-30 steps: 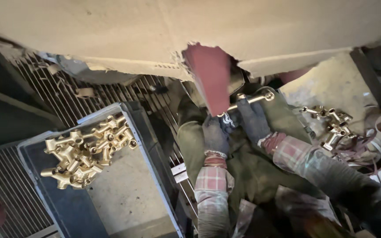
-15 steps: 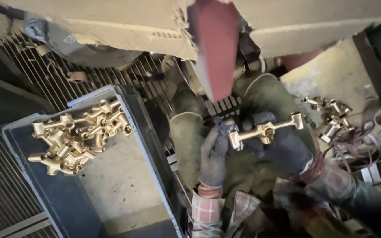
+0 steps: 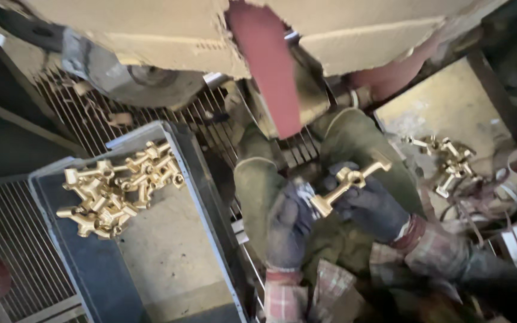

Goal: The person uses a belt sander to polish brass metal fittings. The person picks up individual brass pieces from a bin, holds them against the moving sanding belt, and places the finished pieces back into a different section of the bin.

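Note:
Both my hands wear dark gloves and hold one brass tee-shaped fitting [image 3: 349, 181] over my lap. My left hand [image 3: 289, 226] grips its lower end. My right hand [image 3: 371, 206] cradles its middle and upper part. Right above the fitting hangs a dark red sanding belt [image 3: 265, 66], and the fitting sits a little below it, apart from it. Green trouser legs [image 3: 257, 179] show under my hands.
A blue-grey bin [image 3: 115, 263] at the left holds a heap of several brass fittings [image 3: 118, 188]. A second pile of brass fittings [image 3: 444, 158] lies on a dusty board at the right. Metal grating [image 3: 73, 107] and a beige machine cover [image 3: 151, 30] fill the top.
The fitting has come down and away from the belt, from touching it to being held lower over my lap. My hands have turned it to a steeper tilt.

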